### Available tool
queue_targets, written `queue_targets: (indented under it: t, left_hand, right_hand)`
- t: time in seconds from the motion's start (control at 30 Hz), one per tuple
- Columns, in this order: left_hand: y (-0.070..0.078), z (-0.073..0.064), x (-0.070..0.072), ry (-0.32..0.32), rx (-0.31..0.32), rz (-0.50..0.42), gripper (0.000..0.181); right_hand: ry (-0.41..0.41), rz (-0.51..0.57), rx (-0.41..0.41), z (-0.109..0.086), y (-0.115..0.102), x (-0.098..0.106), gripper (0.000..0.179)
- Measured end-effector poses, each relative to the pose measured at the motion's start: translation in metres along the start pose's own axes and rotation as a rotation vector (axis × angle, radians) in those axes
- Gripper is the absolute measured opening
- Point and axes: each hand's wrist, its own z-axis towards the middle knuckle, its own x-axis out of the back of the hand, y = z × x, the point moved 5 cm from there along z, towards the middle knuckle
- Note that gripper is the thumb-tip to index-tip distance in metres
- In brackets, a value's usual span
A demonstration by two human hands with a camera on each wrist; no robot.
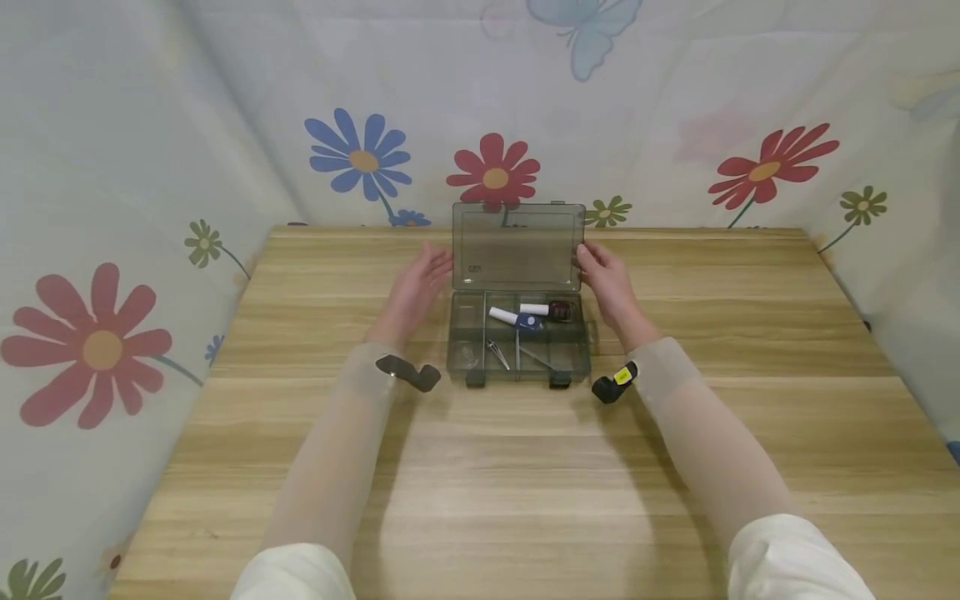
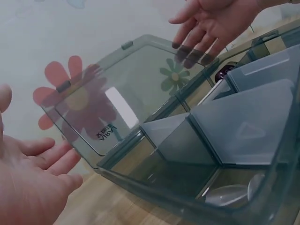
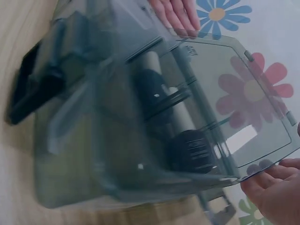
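A translucent grey-green compartment box (image 1: 459,333) stands on the table with its lid (image 1: 517,250) raised upright. My left hand (image 1: 420,283) is at the lid's left edge, fingers extended; whether they touch it I cannot tell. At the lid's right edge, my right hand (image 1: 611,287) has its fingers against the rim, partly behind it, with the thumb apart in the left wrist view. Inside the box lie a blue nail polish bottle (image 1: 528,322) and a dark red one (image 1: 560,312), both white-capped. A small silver tool (image 1: 498,355) and clear pieces (image 2: 227,194) lie in front compartments.
The wooden table (image 1: 480,467) extends around the box. Behind it hangs a flower-patterned curtain (image 1: 637,125), close to the lid. Two dark latches (image 1: 559,381) stick out at the box's front, and another clasp (image 3: 218,206) is at its right side.
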Motion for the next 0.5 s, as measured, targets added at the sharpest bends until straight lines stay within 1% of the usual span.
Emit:
queue_targets:
  t: [0.1,0.2,0.3,0.43,0.5]
  left_hand:
    - [0.003,0.000,-0.003,-0.001,-0.020,0.014,0.061]
    - [0.006,-0.004,-0.005,-0.009,-0.051,0.021,0.059]
    - [0.011,-0.010,-0.008,-0.012,-0.100,0.040,0.057]
    - [0.021,-0.023,-0.015,-0.006,-0.174,0.119,0.057]
    - [0.026,-0.030,-0.018,-0.004,-0.206,0.164,0.057]
  right_hand:
    - [0.001,-0.007,0.028,0.000,-0.005,0.003,0.053]
    - [-0.013,-0.072,0.049,-0.008,-0.012,0.004,0.057]
    - [-0.021,-0.125,0.104,-0.016,-0.020,0.005,0.058]
    - [-0.022,-0.149,0.188,-0.027,-0.031,0.009,0.052]
    - [-0.020,-0.185,0.212,-0.033,-0.034,0.012,0.050]
